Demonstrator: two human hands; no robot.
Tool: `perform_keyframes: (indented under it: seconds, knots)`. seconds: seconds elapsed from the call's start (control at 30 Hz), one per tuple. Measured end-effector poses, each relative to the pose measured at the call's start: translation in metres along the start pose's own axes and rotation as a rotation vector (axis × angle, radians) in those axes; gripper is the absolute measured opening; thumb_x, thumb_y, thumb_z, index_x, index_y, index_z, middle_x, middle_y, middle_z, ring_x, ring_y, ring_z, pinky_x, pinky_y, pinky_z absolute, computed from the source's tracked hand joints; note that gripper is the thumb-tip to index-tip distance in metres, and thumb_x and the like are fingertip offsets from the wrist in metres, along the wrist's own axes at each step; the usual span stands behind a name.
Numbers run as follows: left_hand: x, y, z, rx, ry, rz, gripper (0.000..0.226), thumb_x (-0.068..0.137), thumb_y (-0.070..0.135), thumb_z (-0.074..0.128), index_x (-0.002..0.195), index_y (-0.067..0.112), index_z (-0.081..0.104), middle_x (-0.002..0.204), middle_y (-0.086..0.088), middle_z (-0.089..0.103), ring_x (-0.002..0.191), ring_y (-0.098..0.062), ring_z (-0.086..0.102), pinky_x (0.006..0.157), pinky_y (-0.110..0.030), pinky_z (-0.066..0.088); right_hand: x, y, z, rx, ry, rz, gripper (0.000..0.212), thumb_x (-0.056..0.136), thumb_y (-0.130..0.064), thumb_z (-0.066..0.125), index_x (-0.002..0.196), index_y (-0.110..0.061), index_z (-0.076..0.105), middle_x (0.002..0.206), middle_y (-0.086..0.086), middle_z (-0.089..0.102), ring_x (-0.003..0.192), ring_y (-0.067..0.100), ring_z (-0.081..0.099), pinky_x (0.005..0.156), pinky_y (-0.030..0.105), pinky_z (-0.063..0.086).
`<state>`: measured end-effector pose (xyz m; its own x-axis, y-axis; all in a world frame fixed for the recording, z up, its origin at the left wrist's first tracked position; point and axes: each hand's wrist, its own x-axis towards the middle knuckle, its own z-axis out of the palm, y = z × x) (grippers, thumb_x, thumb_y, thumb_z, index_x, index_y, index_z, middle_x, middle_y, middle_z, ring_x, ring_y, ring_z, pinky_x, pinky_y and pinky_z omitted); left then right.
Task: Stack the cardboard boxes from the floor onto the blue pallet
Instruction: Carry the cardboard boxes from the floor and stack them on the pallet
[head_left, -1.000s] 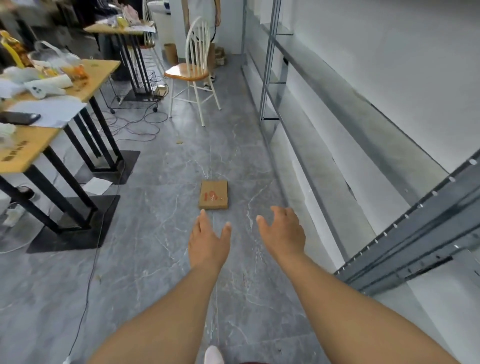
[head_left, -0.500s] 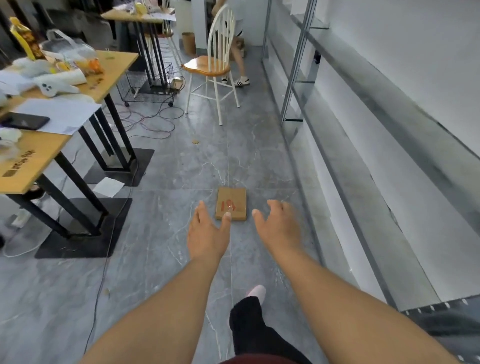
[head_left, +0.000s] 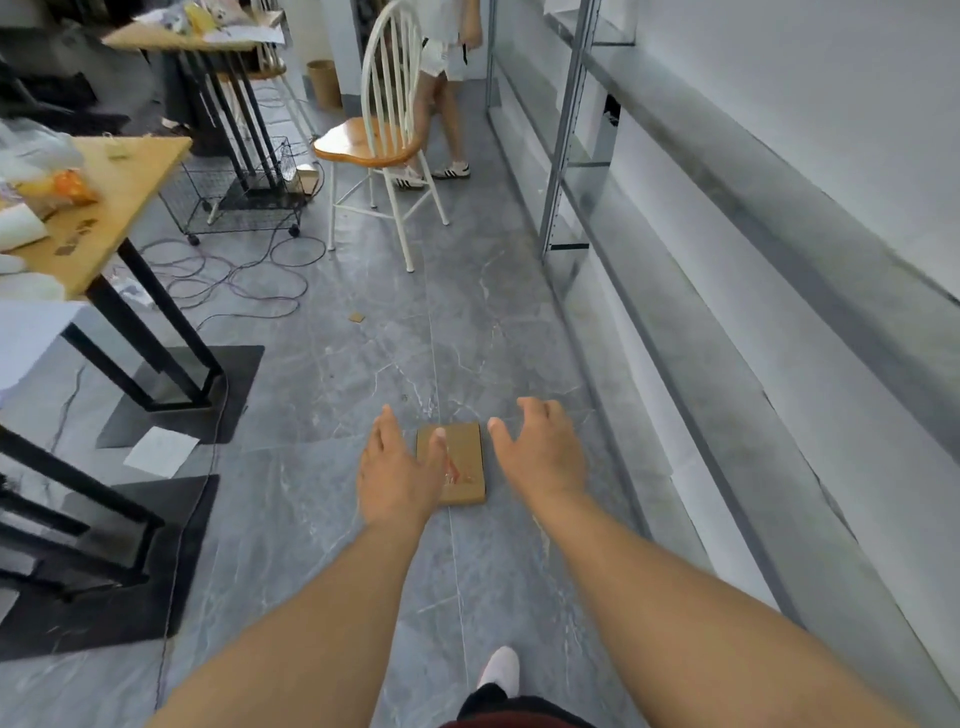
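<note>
A small flat cardboard box (head_left: 462, 457) with a red mark lies on the grey tiled floor just ahead of me. My left hand (head_left: 397, 473) hovers over its left edge, fingers spread and holding nothing; it hides part of the box. My right hand (head_left: 543, 452) hangs just right of the box, fingers loosely curved and empty. Whether either hand touches the box cannot be told. No blue pallet is in view.
A white chair with a wooden seat (head_left: 374, 145) stands ahead, a person's legs (head_left: 441, 119) behind it. Wooden tables on black legs (head_left: 130, 176) line the left, with cables (head_left: 244, 275) and a wire basket (head_left: 234, 197) on the floor. Metal shelving (head_left: 571, 156) runs along the right wall.
I have walked forward. The box has come from well ahead of my hands to between them, and both hands have stayed outstretched and empty.
</note>
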<state>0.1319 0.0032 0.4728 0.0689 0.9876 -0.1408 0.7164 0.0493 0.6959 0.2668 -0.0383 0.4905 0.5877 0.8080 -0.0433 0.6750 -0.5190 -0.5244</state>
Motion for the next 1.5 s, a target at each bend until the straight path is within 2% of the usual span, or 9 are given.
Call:
perform_keyframes:
  seconds: [0.4, 0.73, 1.03, 1.3, 1.5]
  knots:
    - [0.149, -0.026, 0.011, 0.039, -0.104, -0.099, 0.078, 0.09, 0.048, 0.048, 0.149, 0.016, 0.009, 0.155, -0.008, 0.019, 0.142, -0.024, 0.018, 0.115, -0.041, 0.017, 0.13, -0.05, 0.086, -0.055, -0.091, 0.093, 0.055, 0.09, -0.047, 0.047, 0.134, -0.015, 0.043, 0.131, 0.007, 0.047, 0.122, 0.026, 0.044, 0.095, 0.04, 0.038]
    - [0.293, -0.06, 0.037, 0.152, -0.29, -0.098, 0.083, 0.088, 0.052, 0.047, 0.149, 0.019, 0.002, 0.152, -0.009, 0.026, 0.139, -0.028, 0.024, 0.113, -0.041, 0.021, 0.24, -0.076, 0.164, -0.058, -0.105, 0.289, 0.054, 0.087, -0.044, 0.054, 0.13, -0.013, 0.047, 0.128, 0.01, 0.049, 0.119, 0.027, 0.046, 0.089, 0.039, 0.041]
    - [0.345, -0.135, 0.146, 0.183, -0.417, -0.255, 0.083, 0.088, 0.048, 0.052, 0.149, 0.016, 0.005, 0.153, -0.009, 0.023, 0.139, -0.027, 0.022, 0.112, -0.039, 0.021, 0.294, 0.009, 0.281, -0.112, -0.285, 0.445, 0.058, 0.085, -0.046, 0.054, 0.132, -0.013, 0.044, 0.129, 0.011, 0.047, 0.119, 0.029, 0.045, 0.089, 0.04, 0.041]
    - [0.366, -0.224, 0.265, 0.165, -0.48, -0.433, 0.086, 0.087, 0.047, 0.055, 0.149, 0.018, 0.005, 0.155, -0.005, 0.02, 0.142, -0.024, 0.018, 0.114, -0.039, 0.021, 0.322, 0.101, 0.4, -0.146, -0.421, 0.467, 0.061, 0.084, -0.044, 0.058, 0.132, -0.009, 0.044, 0.127, 0.012, 0.047, 0.118, 0.03, 0.045, 0.091, 0.039, 0.039]
    - [0.383, -0.295, 0.358, 0.128, -0.497, -0.491, 0.088, 0.085, 0.042, 0.059, 0.149, 0.017, 0.004, 0.155, -0.005, 0.019, 0.142, -0.023, 0.016, 0.112, -0.037, 0.02, 0.338, 0.168, 0.494, -0.165, -0.526, 0.491, 0.063, 0.084, -0.045, 0.059, 0.132, -0.009, 0.041, 0.13, 0.012, 0.043, 0.121, 0.029, 0.041, 0.091, 0.038, 0.038]
